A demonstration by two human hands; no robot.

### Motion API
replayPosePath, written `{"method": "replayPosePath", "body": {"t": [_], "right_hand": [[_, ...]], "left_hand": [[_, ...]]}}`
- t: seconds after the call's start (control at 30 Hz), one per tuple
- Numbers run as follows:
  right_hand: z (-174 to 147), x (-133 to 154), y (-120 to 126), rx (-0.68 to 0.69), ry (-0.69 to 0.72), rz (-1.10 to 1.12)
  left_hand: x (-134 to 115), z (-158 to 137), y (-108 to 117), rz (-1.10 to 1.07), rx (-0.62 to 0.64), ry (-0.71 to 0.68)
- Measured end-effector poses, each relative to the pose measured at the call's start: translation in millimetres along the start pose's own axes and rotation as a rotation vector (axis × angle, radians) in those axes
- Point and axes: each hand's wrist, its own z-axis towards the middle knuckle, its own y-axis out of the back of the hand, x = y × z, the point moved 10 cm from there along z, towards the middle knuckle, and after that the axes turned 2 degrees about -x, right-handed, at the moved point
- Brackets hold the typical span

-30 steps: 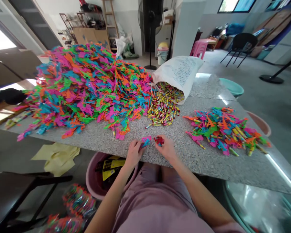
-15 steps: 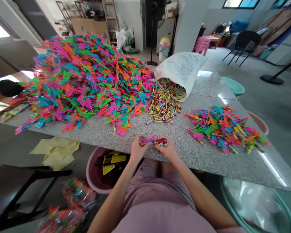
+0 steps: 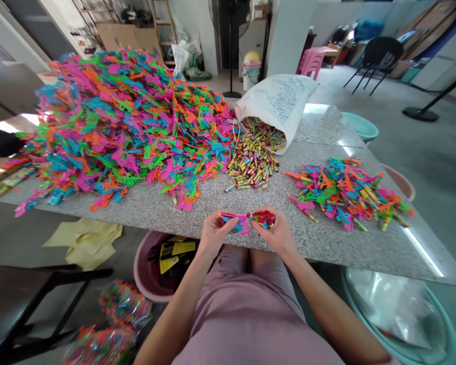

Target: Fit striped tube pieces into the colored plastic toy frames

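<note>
At far left, a dark seat (image 3: 19,294) is seen, and past it, on the floor, a yellow cloth (image 3: 85,241) is spread. Bagged toys (image 3: 125,304) are set down nearby, and above, on the grey table (image 3: 148,213), a huge heap (image 3: 129,126) of pink, blue, green and orange toys is piled. Below the table's edge, black and yellow packets (image 3: 178,248) are held in a pink tub (image 3: 139,274). And here, front and centre: pink and blue toys (image 3: 242,224) are pinched by the left hand (image 3: 212,235), thumb laid across them, at the table's near edge. Close by, red-ended pieces (image 3: 265,218) are cupped in the curled right hand (image 3: 283,235), one tip pinched out towards the toys; whether contact is made cannot be told. Behind, small tubes (image 3: 253,165) are spilled from a white sack (image 3: 283,99) laid on its side. Further right, a smaller heap (image 3: 347,190) of toys and tubes is gathered; below, clear plastic (image 3: 393,304) is held in a green tub (image 3: 446,324).
</note>
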Motion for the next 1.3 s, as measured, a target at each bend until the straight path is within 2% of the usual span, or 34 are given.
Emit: {"method": "replayPosePath", "body": {"t": [0.23, 0.43, 0.6, 0.67, 0.77, 0.83, 0.87, 0.93, 1.0, 1.07, 1.13, 1.2, 1.23, 1.3], "right_hand": [[-5.7, 9.9, 1.8, -0.014, 0.094, -0.144], [-13.9, 13.8, 3.9, -0.063, 0.257, -0.317], [-23.7, 9.6, -8.5, -0.022, 0.316, -0.330], [-27.1, 5.5, -8.1, -0.032, 0.312, -0.338], [-28.9, -12.0, 6.5, 0.004, 0.293, -0.401], [-23.8, -34.6, 39.2, -0.041, 0.242, -0.491], [-19.5, -47.7, 65.4, -0.137, 0.194, -0.554], [-13.7, -69.5, 117.1, -0.369, 0.100, -0.743], [-11.3, -75.1, 141.5, -0.520, 0.130, -0.865], [-7.7, -77.8, 136.1, -0.529, 0.185, -0.877], [0.8, -87.6, 112.4, -0.391, 0.194, -0.794], [9.6, -103.3, 95.4, -0.272, 0.148, -0.710], [13.2, -111.4, 97.2, -0.273, 0.109, -0.699], [17.6, -124.7, 117.4, -0.362, 0.030, -0.742]], "left_hand": [[1.7, -1.4, -5.1, 0.003, 0.014, 0.017], [2.2, 1.8, -7.1, 0.007, 0.005, 0.017], [7.9, 0.3, -12.9, -0.019, -0.083, -0.014], [10.2, 0.2, -17.0, 0.024, -0.128, -0.072], [15.8, 12.9, -23.1, 0.204, -0.058, -0.133], [13.0, 29.9, -3.3, 0.422, -0.081, -0.181], [6.6, 38.5, 17.4, 0.567, -0.161, -0.217], [-14.0, 48.1, 68.4, 0.906, -0.428, -0.285], [-23.8, 52.9, 104.9, 1.179, -0.571, -0.271], [-20.1, 54.9, 120.3, 1.311, -0.558, -0.256], [-11.5, 51.0, 119.0, 1.334, -0.491, -0.294], [-6.1, 42.2, 116.1, 1.307, -0.476, -0.342], [-5.7, 37.7, 118.1, 1.275, -0.494, -0.357], [-10.0, 30.5, 132.1, 1.185, -0.582, -0.364]]}}
